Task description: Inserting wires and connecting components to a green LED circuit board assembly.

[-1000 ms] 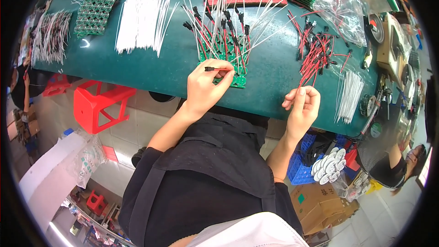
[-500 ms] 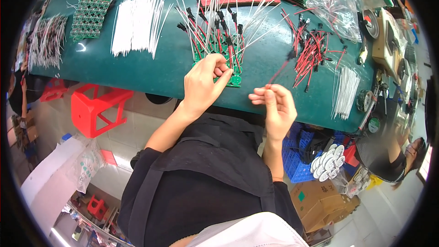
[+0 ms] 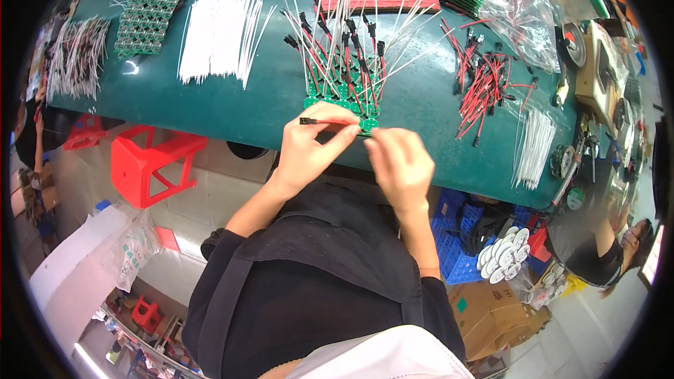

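Note:
A red-and-black wire lead with a black plug [image 3: 309,121] lies across the fingers of my left hand [image 3: 309,147], pinched at the thumb and forefinger. Close by on the right, my right hand [image 3: 401,165] has its fingers drawn together beside the lead's other end. Motion blurs its fingertips, so what they grip is hidden. Both hands meet at the near edge of a green circuit board panel [image 3: 368,124]. From that panel several red-and-black leads [image 3: 358,45] with black plugs and long white wires [image 3: 324,10] stand up, tilted in various directions.
White wires [image 3: 217,35] lie in a bundle at left. Finished-looking panels with wires [image 3: 146,22] are farther left. Loose red-and-black leads [image 3: 484,84] and another white wire bundle [image 3: 535,149] lie right. A red strip [image 3: 379,3] lies behind the panel. A person [image 3: 597,256] is at far right.
My right hand has brought the red-and-black lead leftward from the bench's right side to the panel. The lead now rests in my left hand. The view has shifted slightly.

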Tool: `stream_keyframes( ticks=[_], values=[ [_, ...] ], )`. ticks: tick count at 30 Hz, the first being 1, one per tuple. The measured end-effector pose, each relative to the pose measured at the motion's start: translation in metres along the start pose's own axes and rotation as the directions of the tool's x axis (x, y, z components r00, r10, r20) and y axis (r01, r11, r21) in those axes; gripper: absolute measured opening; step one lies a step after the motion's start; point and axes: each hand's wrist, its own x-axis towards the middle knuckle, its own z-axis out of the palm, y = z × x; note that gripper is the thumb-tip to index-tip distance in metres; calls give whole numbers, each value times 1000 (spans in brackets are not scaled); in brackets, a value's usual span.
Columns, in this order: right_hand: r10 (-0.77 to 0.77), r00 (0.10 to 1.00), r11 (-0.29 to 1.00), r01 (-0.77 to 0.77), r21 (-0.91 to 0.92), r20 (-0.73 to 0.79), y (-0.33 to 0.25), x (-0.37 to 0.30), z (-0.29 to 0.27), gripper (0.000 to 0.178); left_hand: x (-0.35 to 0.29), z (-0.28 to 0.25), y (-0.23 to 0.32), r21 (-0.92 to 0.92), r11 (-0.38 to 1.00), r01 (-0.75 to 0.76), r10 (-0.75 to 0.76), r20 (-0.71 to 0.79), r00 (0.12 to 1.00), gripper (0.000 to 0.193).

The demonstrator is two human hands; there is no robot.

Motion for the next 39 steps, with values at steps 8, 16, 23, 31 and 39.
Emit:
stream_keyframes(
  ticks=[8,16,23,31,39],
  values=[
    [596,790,613,-563,-554,-144,59,-16,-57,32,12,-8,-11,109,994,-22,34,-106,994,10],
    [644,753,653,-632,-418,-134,55,-17,-57,17,10,-6,-13,197,980,-37,60,-113,992,12],
    [661,711,726,-687,-33,-241,48,-21,-47,14,9,-6,-16,200,977,-77,103,-126,987,12],
    [709,698,601,-518,609,-106,29,-18,-42,11,9,-2,-18,236,964,-121,153,-122,981,12],
    [679,729,553,-431,713,-85,22,-17,-36,11,8,1,-18,303,931,-205,257,-143,956,15]
  ],
)
